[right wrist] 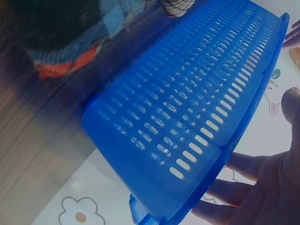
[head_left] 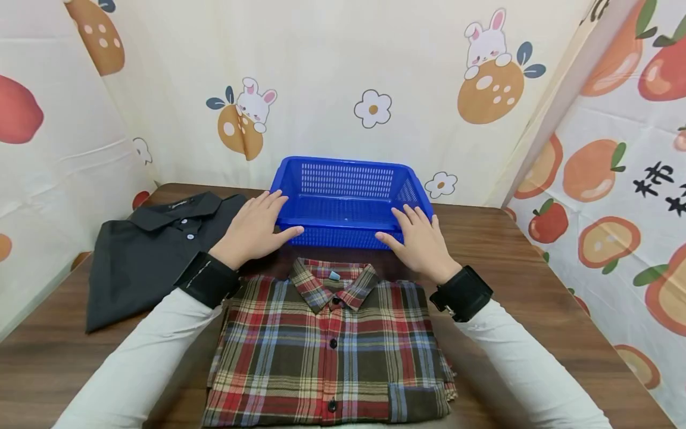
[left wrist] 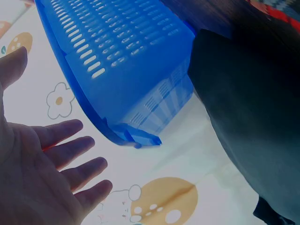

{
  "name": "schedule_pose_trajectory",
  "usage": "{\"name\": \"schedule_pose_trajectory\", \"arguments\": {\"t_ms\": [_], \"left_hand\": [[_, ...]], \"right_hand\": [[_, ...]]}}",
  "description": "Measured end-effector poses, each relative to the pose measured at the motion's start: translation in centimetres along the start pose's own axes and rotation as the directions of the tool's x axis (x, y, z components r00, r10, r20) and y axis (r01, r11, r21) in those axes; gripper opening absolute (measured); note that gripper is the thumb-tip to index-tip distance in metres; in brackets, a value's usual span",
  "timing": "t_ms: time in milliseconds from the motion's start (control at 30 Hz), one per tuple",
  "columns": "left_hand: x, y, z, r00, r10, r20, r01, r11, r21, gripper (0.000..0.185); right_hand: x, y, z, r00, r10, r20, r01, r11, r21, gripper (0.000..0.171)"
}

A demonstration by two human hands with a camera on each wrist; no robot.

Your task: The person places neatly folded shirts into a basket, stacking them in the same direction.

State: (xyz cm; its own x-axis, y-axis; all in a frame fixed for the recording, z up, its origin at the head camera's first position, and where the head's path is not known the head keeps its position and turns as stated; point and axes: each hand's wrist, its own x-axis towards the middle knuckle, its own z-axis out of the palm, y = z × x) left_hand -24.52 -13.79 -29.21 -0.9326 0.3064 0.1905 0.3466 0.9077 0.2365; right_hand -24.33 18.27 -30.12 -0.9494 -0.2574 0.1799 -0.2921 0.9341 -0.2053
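Observation:
A blue plastic basket (head_left: 343, 237) with slotted walls stands upright at the back of the table. My left hand (head_left: 254, 229) is at its left front corner, fingers extended and thumb spread; the left wrist view has this hand (left wrist: 40, 173) apart from the rim. Over the right front part of the basket is my right hand (head_left: 420, 243), its fingers loosely spread. In the right wrist view some of its fingers pass behind the rim, and contact is unclear. Nearest me lies a folded plaid shirt (head_left: 300, 351), collar toward the basket. Neither hand grips anything.
A folded black shirt (head_left: 145, 256) lies at the left, beside my left forearm. The brown wooden table (head_left: 514, 262) extends to the right of the basket. Printed cloth curtains (head_left: 321, 77) hang behind and on both sides.

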Motion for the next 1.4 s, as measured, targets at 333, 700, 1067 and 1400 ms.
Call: {"name": "schedule_pose_trajectory", "arguments": {"t_ms": [333, 700, 1067, 1400], "left_hand": [[-1.5, -1.3, -0.5, 1.000, -0.023, -0.009, 0.023, 1.000, 0.007, 0.077], [-2.6, -2.6, 0.0, 0.999, -0.038, 0.015, 0.038, 0.999, -0.003, 0.079], [-3.8, -2.3, -0.3, 0.999, -0.027, 0.030, 0.026, 1.000, 0.015, 0.080], [-4.6, -1.9, -0.7, 0.999, -0.011, 0.040, 0.009, 0.999, 0.031, 0.081]], "right_hand": [[-0.7, 1.3, -0.3, 1.000, 0.025, -0.001, -0.025, 1.000, 0.006, 0.076], [-1.7, 2.3, -0.6, 1.000, 0.022, 0.004, -0.022, 1.000, -0.006, 0.076], [-3.5, 2.6, -0.8, 1.000, 0.010, -0.006, -0.011, 0.999, -0.035, 0.076], [-4.8, 2.0, -0.5, 0.998, -0.020, -0.067, 0.016, 0.998, -0.061, 0.075]]}}
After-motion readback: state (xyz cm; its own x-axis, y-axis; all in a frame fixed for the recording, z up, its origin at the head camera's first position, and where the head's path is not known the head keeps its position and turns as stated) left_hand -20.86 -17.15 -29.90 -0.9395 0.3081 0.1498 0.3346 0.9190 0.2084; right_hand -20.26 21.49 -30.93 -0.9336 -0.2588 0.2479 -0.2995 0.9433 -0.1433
